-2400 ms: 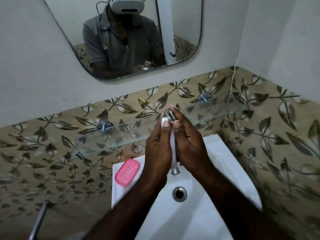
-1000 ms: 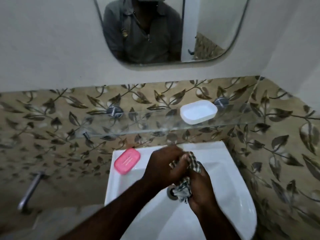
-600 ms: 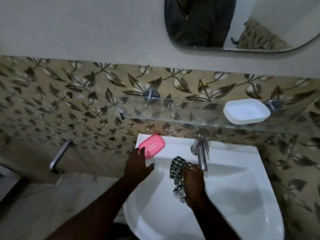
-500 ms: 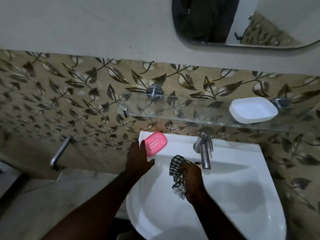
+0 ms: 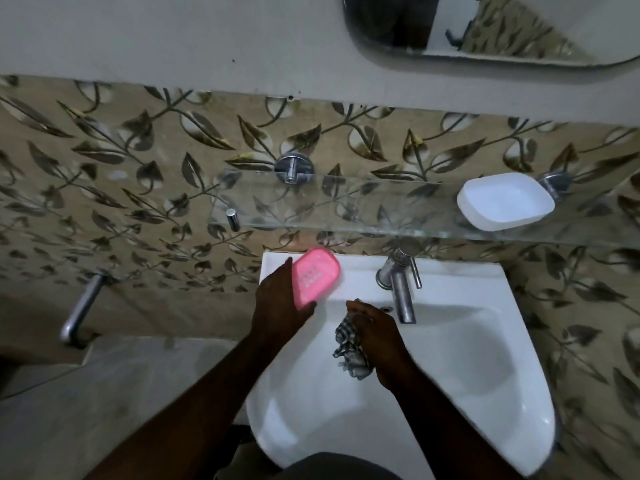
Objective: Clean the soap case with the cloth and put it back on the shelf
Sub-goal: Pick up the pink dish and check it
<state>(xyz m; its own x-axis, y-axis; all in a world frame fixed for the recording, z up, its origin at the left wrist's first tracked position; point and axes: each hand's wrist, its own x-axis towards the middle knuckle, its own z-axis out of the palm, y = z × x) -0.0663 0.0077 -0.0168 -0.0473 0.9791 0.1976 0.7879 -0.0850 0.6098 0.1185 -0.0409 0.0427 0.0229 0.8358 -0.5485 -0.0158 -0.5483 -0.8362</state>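
One tray point(image 5: 315, 277), left hand point(image 5: 277, 308), sink point(image 5: 464, 282) corner

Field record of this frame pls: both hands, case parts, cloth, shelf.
left hand: grips pink case part at back-left corner of sink
right hand: holds checked cloth over the sink, left of tap
white case part: on glass shelf, right end, open side up
task state: pink case part not yet on the shelf

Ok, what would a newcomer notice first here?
The pink soap case piece stands out, gripped by the left hand at the back left of the sink. Next, the white soap case on the glass shelf at right, and the checked cloth bunched in the right hand.
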